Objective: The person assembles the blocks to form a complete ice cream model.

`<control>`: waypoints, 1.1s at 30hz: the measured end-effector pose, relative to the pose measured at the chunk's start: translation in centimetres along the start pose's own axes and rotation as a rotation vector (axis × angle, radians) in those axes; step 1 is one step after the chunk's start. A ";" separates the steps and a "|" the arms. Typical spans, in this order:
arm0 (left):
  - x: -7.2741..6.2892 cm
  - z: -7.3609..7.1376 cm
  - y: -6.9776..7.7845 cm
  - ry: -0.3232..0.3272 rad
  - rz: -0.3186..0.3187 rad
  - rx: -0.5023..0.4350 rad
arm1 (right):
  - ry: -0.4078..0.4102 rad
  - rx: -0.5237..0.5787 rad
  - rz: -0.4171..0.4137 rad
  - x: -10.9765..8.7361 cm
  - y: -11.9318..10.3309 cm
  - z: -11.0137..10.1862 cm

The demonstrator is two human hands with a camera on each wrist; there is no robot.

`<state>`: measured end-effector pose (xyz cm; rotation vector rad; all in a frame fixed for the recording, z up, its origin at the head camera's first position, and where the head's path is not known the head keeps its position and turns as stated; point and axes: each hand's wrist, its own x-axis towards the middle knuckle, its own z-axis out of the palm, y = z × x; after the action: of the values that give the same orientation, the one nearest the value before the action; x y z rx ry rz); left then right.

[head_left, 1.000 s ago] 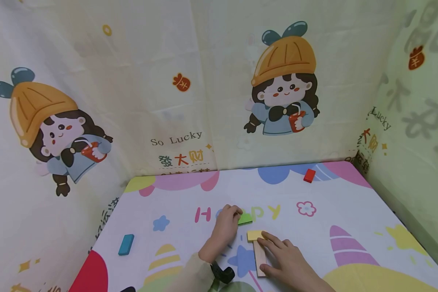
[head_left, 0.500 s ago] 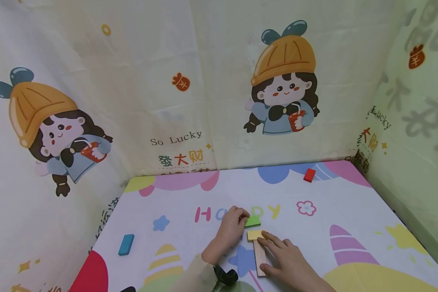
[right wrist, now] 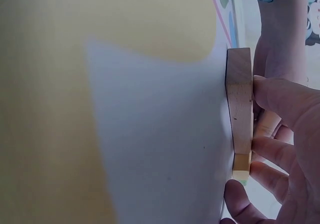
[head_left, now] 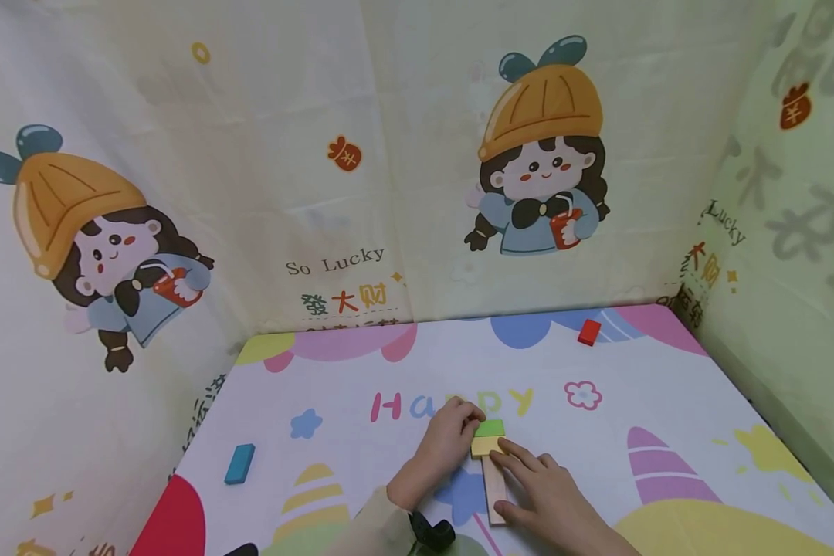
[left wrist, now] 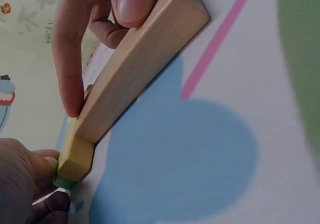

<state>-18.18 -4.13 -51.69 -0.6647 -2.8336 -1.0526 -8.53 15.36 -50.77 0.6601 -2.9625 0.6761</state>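
Observation:
A long plain wooden block (head_left: 495,494) lies on the printed tabletop, pointing away from me. Across its far end sits a yellow block (head_left: 485,446), making a T shape. My left hand (head_left: 446,439) pinches a small green block (head_left: 490,428) by its left end, right up against the far side of the yellow one. In the left wrist view the green block (left wrist: 64,182) shows only partly, behind the yellow block (left wrist: 77,159). My right hand (head_left: 554,506) rests its fingertips on the wooden and yellow blocks, its thumb (right wrist: 272,95) near the wooden block's closer end.
A blue block (head_left: 239,464) lies at the left of the table, and a red block (head_left: 589,332) near its back right edge. Cloth walls (head_left: 417,154) with cartoon prints stand behind and on both sides. A black strap device (head_left: 432,531) sits on the left wrist.
My left hand has slid the green block to the right and toward me, up against the yellow block. My right hand has stayed in place on the wooden and yellow blocks.

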 end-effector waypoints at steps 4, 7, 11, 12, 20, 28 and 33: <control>-0.2 0.0 0.0 0.001 0.007 0.002 | 0.025 -0.014 -0.013 -0.1 0.0 0.0; -0.3 0.1 0.0 0.002 -0.001 0.001 | 0.033 -0.010 -0.019 -0.1 0.1 0.1; -0.5 0.1 0.1 0.010 -0.025 0.007 | 0.020 0.000 -0.007 -0.1 0.2 0.3; -0.7 0.1 0.1 0.016 -0.031 0.013 | 0.009 0.004 0.001 -0.1 0.2 0.2; -2.6 -1.2 -0.7 0.077 -0.030 0.088 | 0.010 0.016 0.012 0.0 0.0 0.1; -5.9 -4.3 -2.9 0.072 -0.041 0.200 | -0.003 0.027 0.033 -0.2 0.0 0.1; -7.9 -6.9 -5.8 0.127 -0.109 0.277 | 0.039 -0.004 0.011 -0.3 0.0 0.2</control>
<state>-14.13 -15.44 -51.44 -0.4079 -2.8524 -0.6658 -8.22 15.38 -51.01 0.6236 -2.9336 0.6762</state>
